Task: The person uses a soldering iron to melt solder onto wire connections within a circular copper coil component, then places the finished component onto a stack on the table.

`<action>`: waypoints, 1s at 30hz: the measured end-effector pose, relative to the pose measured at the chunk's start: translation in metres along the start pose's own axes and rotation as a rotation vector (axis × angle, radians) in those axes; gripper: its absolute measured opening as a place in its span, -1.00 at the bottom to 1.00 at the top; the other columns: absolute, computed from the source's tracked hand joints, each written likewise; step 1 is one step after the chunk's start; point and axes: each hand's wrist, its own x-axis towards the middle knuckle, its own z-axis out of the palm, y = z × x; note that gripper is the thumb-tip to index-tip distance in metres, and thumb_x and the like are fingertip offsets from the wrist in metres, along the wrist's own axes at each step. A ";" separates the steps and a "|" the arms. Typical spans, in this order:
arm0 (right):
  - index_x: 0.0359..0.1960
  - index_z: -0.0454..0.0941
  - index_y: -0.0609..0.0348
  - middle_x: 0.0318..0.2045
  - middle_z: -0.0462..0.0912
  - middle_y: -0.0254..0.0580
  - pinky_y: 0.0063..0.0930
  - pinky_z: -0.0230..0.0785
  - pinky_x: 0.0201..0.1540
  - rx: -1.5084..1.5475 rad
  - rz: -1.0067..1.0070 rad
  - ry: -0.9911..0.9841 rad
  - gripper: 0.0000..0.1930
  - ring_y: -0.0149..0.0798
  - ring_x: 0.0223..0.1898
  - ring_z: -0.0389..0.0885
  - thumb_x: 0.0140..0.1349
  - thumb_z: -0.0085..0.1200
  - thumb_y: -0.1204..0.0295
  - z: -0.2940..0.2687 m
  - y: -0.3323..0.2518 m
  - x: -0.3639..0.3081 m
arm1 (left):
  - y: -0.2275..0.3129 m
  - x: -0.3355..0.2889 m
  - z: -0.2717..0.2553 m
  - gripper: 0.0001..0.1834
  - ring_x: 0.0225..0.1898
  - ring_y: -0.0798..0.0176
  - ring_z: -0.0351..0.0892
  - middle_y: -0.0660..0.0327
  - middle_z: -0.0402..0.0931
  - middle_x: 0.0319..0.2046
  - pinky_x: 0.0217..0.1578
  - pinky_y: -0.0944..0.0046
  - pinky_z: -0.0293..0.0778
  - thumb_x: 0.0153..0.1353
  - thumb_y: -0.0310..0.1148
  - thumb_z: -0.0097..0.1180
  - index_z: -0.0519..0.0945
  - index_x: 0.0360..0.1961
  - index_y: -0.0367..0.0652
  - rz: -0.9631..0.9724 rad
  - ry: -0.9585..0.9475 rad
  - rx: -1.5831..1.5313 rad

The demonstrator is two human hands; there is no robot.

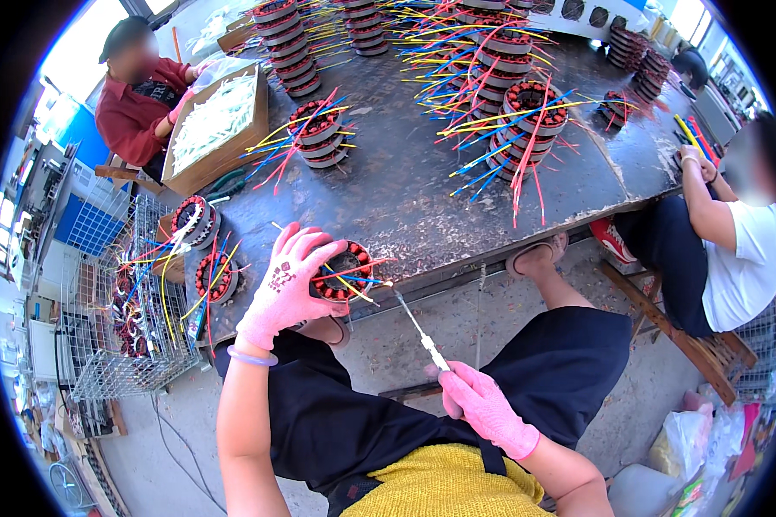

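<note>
My left hand, in a pink glove, holds a motor stator at the table's near edge, its thumb and fingers around the stator's left side. The stator has a ring of red windings, and red, blue and yellow wires stick out to the right. Lower right, my right hand, also gloved in pink, is closed round a slim tool with a white handle and thin shaft. The tool's tip is close to the wire ends; whether it touches them I cannot tell. Two other stators sit left of my left hand.
Stacked stators with loose wires stand across the dark metal table. A cardboard box of pale strips is at the far left, beside a person in red. Another person sits at right. A wire basket stands left.
</note>
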 end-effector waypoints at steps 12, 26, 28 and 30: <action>0.13 0.51 0.21 -0.59 0.35 -0.43 -0.59 0.18 -0.45 0.019 0.005 -0.001 -0.63 -0.55 -0.55 0.29 0.50 -0.15 0.24 0.000 -0.002 -0.001 | -0.002 -0.001 0.003 -0.02 0.28 -0.02 0.31 0.12 0.45 0.08 0.43 -0.16 -0.03 -0.42 -0.13 0.56 0.49 0.20 -0.04 0.023 0.040 -0.003; 0.13 0.49 0.25 -0.59 0.37 -0.41 -0.56 0.22 -0.44 -0.029 -0.002 -0.005 -0.62 -0.53 -0.55 0.32 0.49 -0.16 0.24 0.000 -0.004 0.000 | -0.001 -0.002 0.002 -0.01 0.35 -0.02 0.23 0.13 0.42 0.16 0.45 -0.12 -0.07 -0.38 -0.10 0.54 0.48 0.23 -0.03 -0.016 -0.013 0.006; 0.12 0.49 0.24 -0.59 0.37 -0.40 -0.55 0.22 -0.44 -0.032 -0.020 -0.004 -0.62 -0.53 -0.55 0.32 0.49 -0.16 0.23 0.000 -0.004 -0.001 | -0.001 -0.002 0.002 -0.01 0.36 -0.02 0.23 0.13 0.42 0.17 0.45 -0.12 -0.07 -0.38 -0.10 0.54 0.48 0.23 -0.03 -0.018 -0.013 0.006; 0.12 0.49 0.25 -0.59 0.37 -0.40 -0.55 0.22 -0.44 -0.026 -0.021 0.008 -0.62 -0.53 -0.55 0.32 0.49 -0.16 0.23 0.001 -0.004 -0.001 | -0.001 -0.001 0.002 -0.01 0.36 -0.01 0.23 0.13 0.42 0.17 0.45 -0.12 -0.08 -0.37 -0.09 0.54 0.48 0.24 -0.03 -0.019 -0.014 0.007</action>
